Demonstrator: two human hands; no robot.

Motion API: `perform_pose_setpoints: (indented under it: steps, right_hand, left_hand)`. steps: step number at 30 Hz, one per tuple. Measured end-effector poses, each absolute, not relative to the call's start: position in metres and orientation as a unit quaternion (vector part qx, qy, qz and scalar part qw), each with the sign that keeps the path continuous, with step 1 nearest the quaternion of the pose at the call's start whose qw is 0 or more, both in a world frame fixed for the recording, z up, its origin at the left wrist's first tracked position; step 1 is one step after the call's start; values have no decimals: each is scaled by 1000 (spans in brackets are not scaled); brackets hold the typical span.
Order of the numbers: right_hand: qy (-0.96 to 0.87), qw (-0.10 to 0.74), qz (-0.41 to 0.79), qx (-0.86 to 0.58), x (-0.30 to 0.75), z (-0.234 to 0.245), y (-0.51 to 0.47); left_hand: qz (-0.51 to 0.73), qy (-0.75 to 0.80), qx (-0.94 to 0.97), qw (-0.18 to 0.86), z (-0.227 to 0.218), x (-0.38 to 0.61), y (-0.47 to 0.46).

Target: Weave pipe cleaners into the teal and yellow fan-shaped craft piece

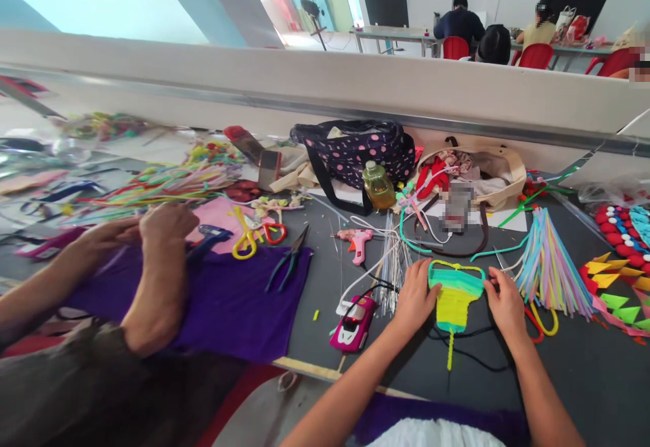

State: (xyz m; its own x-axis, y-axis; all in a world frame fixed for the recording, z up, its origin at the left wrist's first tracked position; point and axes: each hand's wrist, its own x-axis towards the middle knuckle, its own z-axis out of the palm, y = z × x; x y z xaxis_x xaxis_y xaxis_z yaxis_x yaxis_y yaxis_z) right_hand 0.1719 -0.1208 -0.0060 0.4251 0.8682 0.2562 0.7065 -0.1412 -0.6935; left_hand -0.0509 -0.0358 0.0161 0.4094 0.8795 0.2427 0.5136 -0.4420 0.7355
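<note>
Head view shows the left hand (417,292) pinching the left edge of a teal-and-yellow piece (451,306) and the right hand (506,303) grasping its upper right corner, over the dark tabletop (563,372). A pastel bundle of stems (551,267) fans out to the right; leftward lie a magenta device (354,325) and a pink glue gun (359,245).

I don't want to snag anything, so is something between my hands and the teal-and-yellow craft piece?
Nothing visible: your left hand and right hand are right at the upper sides of the teal-and-yellow craft piece. A black cord runs by its narrow lower end, clear of both hands.
</note>
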Motion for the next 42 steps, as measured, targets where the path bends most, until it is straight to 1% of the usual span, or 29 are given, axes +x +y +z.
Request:
perform_pose_setpoints:
  steps: [2,5,9,12,18,23,25,30,33,36,40,42]
  right_hand:
    - [-583,362,54,-725,167,-3,-122]
    - [-670,294,20,-681,154,-2,-121]
    - [-738,183,5,-649,140,-11,-119]
    - [-741,147,12,-656,138,-22,-119]
    - [-744,140,31,-653,141,-32,-120]
    - [-742,169,74,-645,147,-28,-118]
    - [-728,206,104,-645,152,-23,-121]
    - [-615,345,144,-694,161,-7,-151]
    - [-554,377,160,-725,155,4,-173]
    - [-566,344,183,-726,135,12,-189]
    - [-619,224,170,-733,99,13,-197]
    - [-633,181,159,-736,84,9,-198]
  left_hand:
    - [288,398,844,217,20,-49,-42]
    - [215,333,904,163,18,-42,-49]
    - [153,295,933,137,2,-36,-56]
    - [148,291,935,142,-8,-37,-58]
    - [173,286,926,175,-17,-37,-60]
    - [167,282,924,195,-10,-37,-56]
    - [180,280,920,206,-4,-42,-55]
    - [233,292,904,207,15,-65,-68]
    - [247,302,895,218,17,-79,-87]
    - [262,311,883,236,11,-87,-106]
    - [287,337,862,247,3,-92,-124]
    - [288,354,855,248,1,-94,-131]
